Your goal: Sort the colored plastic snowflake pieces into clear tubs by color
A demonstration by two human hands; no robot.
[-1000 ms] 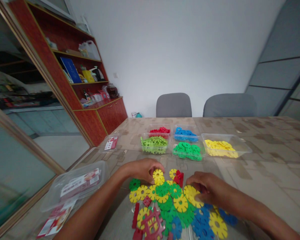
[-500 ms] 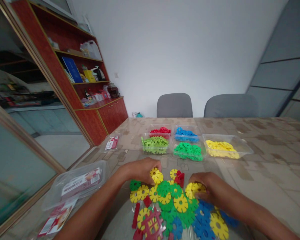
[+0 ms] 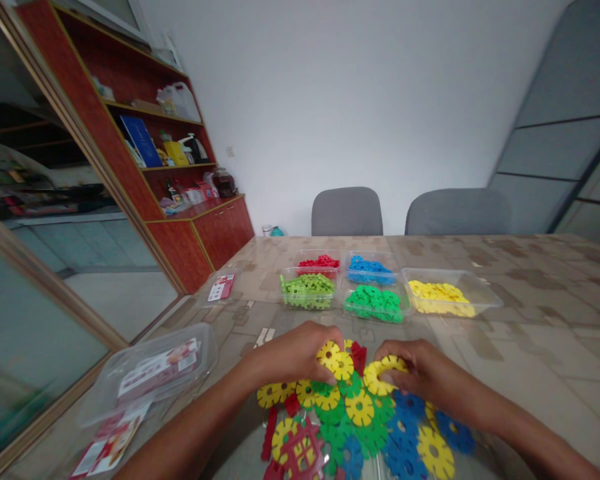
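Hands, head view: left hand [image 3: 307,347] has slid rightward since 0.5 s ago, nearing the right hand [image 3: 414,363].
Left grip: narrowed on yellow discs [image 3: 343,365], 2 showing.
Right grip: pinching other yellow discs [image 3: 373,381], seemingly 2.
Place: both sets above the mixed pile [image 3: 333,413]'s far side.
Handling: I'd keep rims pinched lightly, so none slips.
Count: 5 clear tubs [image 3: 486,293], 2 chairs [image 3: 347,210]; overlapping pile pieces, can't tell.
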